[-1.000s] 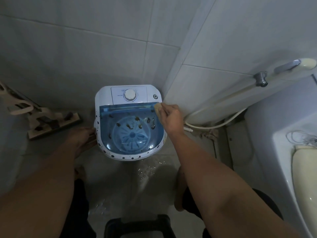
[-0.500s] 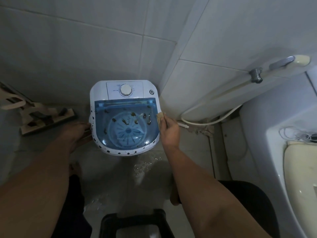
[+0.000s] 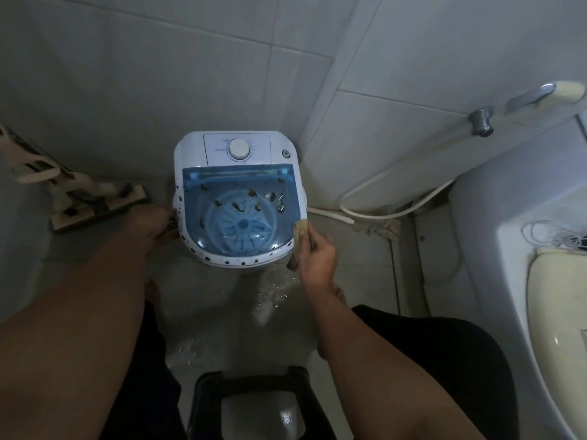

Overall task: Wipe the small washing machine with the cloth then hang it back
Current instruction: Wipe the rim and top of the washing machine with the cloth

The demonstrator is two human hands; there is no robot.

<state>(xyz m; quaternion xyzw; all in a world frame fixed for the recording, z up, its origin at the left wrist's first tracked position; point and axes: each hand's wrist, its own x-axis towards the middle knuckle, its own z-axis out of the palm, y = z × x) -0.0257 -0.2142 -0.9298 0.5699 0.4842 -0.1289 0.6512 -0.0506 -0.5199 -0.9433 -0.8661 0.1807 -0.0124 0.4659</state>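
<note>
At the far left a pale, flat-headed floor mop [image 3: 95, 201] lies against the tiled wall, out of the way. The left hand [image 3: 152, 225] rests against the left side of the small white washing machine with a translucent blue lid [image 3: 238, 204], apparently bracing it; whether its fingers are curled or straight cannot be told. The machine stands on the wet floor in the corner, its lid and rim speckled with dark dirt. At its right front edge the right hand [image 3: 317, 255] pinches a crumpled tan cloth [image 3: 300, 235], fingers clamped on it, pressing it to the rim to wipe. Markings around the white dial [image 3: 239, 149] are too small to read.
</note>
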